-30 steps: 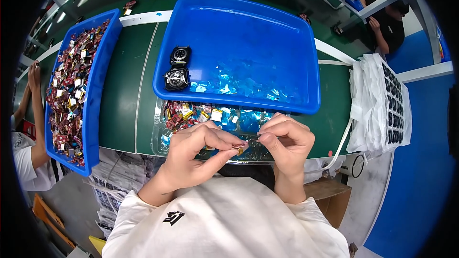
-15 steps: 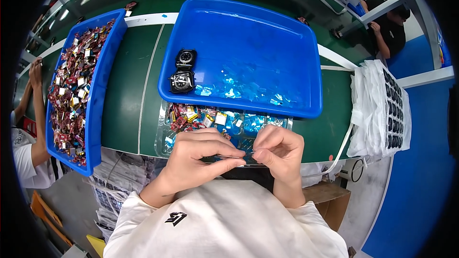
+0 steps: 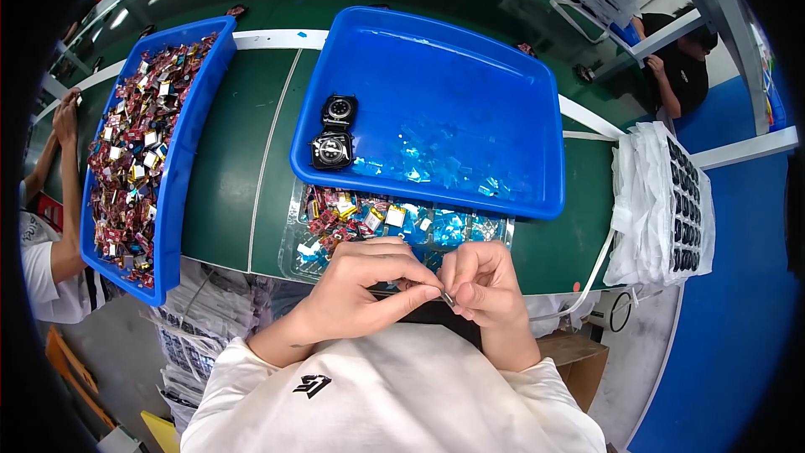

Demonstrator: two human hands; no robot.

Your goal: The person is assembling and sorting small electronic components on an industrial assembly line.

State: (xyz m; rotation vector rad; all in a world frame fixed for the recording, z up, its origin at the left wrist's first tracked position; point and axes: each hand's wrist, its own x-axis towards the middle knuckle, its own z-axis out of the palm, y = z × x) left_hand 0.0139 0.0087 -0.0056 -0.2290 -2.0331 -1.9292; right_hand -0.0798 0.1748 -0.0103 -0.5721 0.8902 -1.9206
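Position of the small dark part (image 3: 449,297): between opposed fingertips, on the wearer's side of the clear tray (image 3: 293,243). Its visible long axis appears to slope down toward the right; its ends are partly covered. The right hand (image 3: 490,292) is nearer: thumb and bent fingers are closed on the part, which lies directly left of the thumb tip. The left hand (image 3: 373,285) has thumb and forefinger nearly together, tips just beside the part's upper-left end; whether they also grip it cannot be told. Beyond the clear tray, the blue tub (image 3: 461,75) holds two black watch cases (image 3: 332,149).
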